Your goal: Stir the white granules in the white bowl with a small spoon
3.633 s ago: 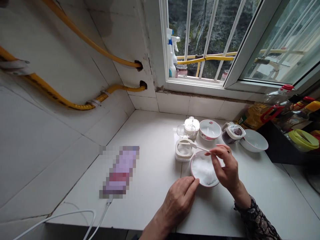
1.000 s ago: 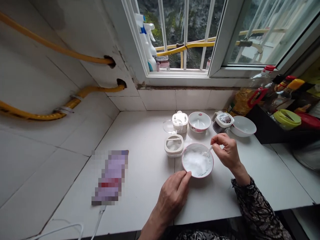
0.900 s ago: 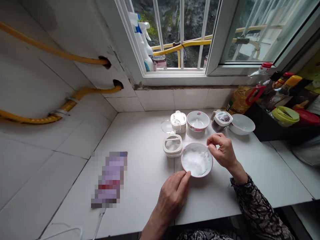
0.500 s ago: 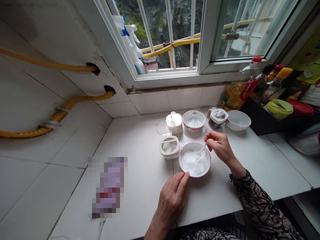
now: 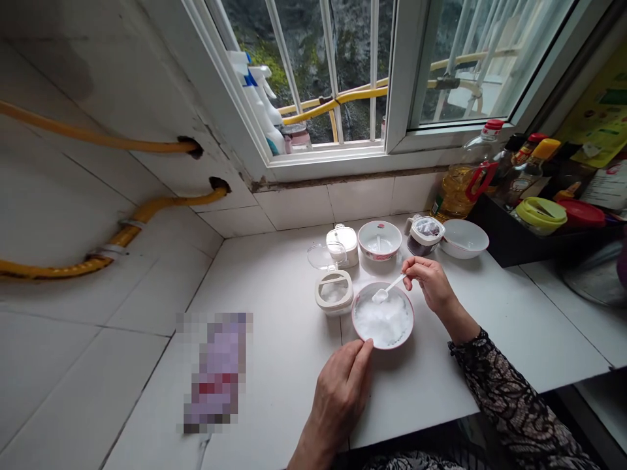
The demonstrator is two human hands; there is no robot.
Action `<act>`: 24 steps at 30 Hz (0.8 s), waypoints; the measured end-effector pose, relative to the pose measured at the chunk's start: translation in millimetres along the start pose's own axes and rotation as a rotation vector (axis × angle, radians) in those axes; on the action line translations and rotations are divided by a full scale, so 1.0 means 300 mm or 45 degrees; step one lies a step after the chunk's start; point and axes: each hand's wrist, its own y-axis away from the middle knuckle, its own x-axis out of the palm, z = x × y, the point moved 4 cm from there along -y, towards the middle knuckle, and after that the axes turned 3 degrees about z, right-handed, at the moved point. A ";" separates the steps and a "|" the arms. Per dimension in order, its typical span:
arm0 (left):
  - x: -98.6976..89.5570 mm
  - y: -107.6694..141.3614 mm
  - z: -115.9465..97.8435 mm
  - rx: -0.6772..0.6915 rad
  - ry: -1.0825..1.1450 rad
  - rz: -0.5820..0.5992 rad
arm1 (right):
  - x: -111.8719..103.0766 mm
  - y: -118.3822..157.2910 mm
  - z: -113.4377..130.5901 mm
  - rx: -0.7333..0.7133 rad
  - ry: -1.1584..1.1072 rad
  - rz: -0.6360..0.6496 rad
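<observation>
A bowl [image 5: 410, 331] with a pink rim stands on the white counter, holding a white grainy substance [image 5: 383, 321]. My left hand [image 5: 341, 385] grips its near-left rim between thumb and fingers. In my right hand [image 5: 425, 279] a small white spoon [image 5: 386, 291] is pinched by its handle, its head over the far part of the white grains. Just left of the bowl sits a seasoning jar [image 5: 334, 294], its clear lid [image 5: 325, 255] raised, with pale contents. Whether the spoon's head touches the grains I cannot tell.
Behind stand a white lidded jar [image 5: 341, 244], a flowered bowl [image 5: 380, 241] with a spoon inside, a dark-filled jar [image 5: 425, 236] and a white bowl [image 5: 464, 239]. An oil bottle [image 5: 455, 189] and a black rack [image 5: 509, 238] of bottles are at right. A blurred purple packet [image 5: 218, 372] lies left.
The spoon has come up out of the middle of the white grains and shifted left and away from me, its head now visible. My left hand stays on the rim.
</observation>
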 end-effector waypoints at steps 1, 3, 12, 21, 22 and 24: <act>-0.001 -0.002 0.000 0.001 0.001 -0.003 | 0.009 0.001 -0.002 -0.004 -0.025 0.016; -0.003 -0.005 -0.001 0.002 0.008 -0.008 | 0.034 0.008 -0.005 -0.027 -0.057 0.044; 0.001 -0.001 0.000 0.005 0.021 -0.011 | 0.186 0.108 0.032 -0.572 0.470 0.139; 0.001 0.003 0.002 0.003 0.016 -0.011 | 0.217 0.158 0.091 -1.261 1.047 0.223; 0.001 0.003 0.002 0.002 0.016 -0.006 | 0.195 0.155 0.103 -1.223 0.993 0.162; 0.001 0.003 0.002 0.001 0.017 0.000 | 0.142 0.141 0.118 -1.083 0.943 0.031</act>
